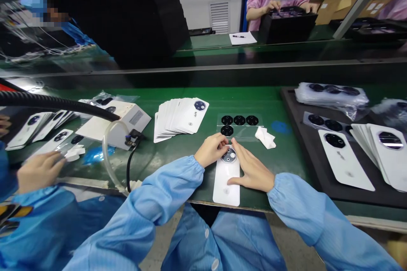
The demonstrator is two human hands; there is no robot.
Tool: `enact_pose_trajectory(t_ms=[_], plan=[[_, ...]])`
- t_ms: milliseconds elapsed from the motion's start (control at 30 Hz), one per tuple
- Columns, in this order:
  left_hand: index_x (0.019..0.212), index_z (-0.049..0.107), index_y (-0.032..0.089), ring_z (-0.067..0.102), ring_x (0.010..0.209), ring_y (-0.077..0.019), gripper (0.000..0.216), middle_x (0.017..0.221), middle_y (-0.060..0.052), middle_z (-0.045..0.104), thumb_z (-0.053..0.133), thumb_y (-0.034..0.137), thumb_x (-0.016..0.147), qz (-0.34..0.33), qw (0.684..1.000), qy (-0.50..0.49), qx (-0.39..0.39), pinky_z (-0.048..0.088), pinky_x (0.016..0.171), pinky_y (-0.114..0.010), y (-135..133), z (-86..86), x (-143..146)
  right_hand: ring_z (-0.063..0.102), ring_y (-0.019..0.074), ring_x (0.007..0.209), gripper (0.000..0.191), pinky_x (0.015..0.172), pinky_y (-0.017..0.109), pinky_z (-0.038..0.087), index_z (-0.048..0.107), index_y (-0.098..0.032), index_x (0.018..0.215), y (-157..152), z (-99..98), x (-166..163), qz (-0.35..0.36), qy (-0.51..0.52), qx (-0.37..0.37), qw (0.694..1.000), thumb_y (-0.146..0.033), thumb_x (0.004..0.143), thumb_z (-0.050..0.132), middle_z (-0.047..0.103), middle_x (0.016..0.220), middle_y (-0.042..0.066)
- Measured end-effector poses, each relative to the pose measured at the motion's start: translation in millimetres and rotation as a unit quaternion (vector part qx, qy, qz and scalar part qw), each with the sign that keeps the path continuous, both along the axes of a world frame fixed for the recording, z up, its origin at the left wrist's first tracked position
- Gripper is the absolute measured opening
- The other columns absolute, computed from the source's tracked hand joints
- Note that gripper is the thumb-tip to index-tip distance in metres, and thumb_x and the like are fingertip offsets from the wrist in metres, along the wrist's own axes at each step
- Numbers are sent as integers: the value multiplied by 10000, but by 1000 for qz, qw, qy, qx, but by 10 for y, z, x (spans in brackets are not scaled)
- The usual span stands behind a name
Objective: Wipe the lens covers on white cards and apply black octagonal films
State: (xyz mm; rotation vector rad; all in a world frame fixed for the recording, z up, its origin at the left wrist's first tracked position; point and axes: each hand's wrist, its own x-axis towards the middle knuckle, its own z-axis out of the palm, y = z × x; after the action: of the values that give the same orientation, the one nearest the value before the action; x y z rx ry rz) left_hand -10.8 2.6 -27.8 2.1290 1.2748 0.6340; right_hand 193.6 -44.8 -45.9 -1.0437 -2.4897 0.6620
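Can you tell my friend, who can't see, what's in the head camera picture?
A person's left hand and right hand are over a white phone-shaped panel, by its dark patch, on a green table. Just beyond lie four black discs; a fan of white panels is to the left, and more panels lie on a dark tray to the right.
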Motion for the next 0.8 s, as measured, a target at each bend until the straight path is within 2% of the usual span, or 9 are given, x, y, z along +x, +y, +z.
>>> enact_pose_trajectory(t_ms=[167,367,467,533,600,700,800], plan=[[1034,631,134,638,795,-134,222,972,-47,655,584,340,964,-40,999,22,-2,569,719,-304,54,24,-36,271,352,1449,1389,1159,527,349,-274,-233,1511,-1,16,1,6,1,0,1000,-495,723,839,122,1613,199],[1058,628,137,641,837,-147,227,1012,-56,653,581,339,965,-84,996,43,8,569,754,-326,119,13,-50,278,325,1451,1374,1167,483,355,-242,-242,1525,14,5,15,-6,-8,3,1000,-494,718,841,145,1617,161],[1072,627,134,646,884,-165,235,1036,-62,653,587,337,960,-104,992,68,12,567,795,-356,137,36,-26,283,352,1445,1233,1138,528,384,-169,-216,1553,1,18,20,-6,-3,14,1000,-503,795,761,181,1608,165],[1061,633,137,645,921,-174,226,1056,-65,654,598,332,953,-121,988,91,11,562,826,-371,160,69,-4,320,389,1421,1070,1080,580,431,-105,-176,1569,-2,4,38,-2,6,25,1000,-529,885,638,201,1595,196],[1053,637,137,647,933,-174,206,1067,-66,657,602,312,951,-132,985,114,3,562,839,-372,209,100,12,339,402,1409,1008,1041,574,473,-57,-181,1579,31,-67,76,-22,-4,34,999,-600,904,563,200,1601,174],[1029,638,129,652,916,-163,164,1053,-60,663,609,268,946,-142,980,140,-18,566,831,-356,316,129,22,440,430,1335,1092,949,559,545,-8,-170,1584,157,-288,146,-51,-16,41,998,-722,829,555,323,1555,171],[1012,639,121,654,895,-155,144,1030,-52,667,607,243,945,-149,975,159,-36,567,816,-342,391,151,46,510,461,1259,1172,897,578,561,9,-136,1583,308,-540,204,-50,2,54,997,-756,771,584,395,1506,206]])
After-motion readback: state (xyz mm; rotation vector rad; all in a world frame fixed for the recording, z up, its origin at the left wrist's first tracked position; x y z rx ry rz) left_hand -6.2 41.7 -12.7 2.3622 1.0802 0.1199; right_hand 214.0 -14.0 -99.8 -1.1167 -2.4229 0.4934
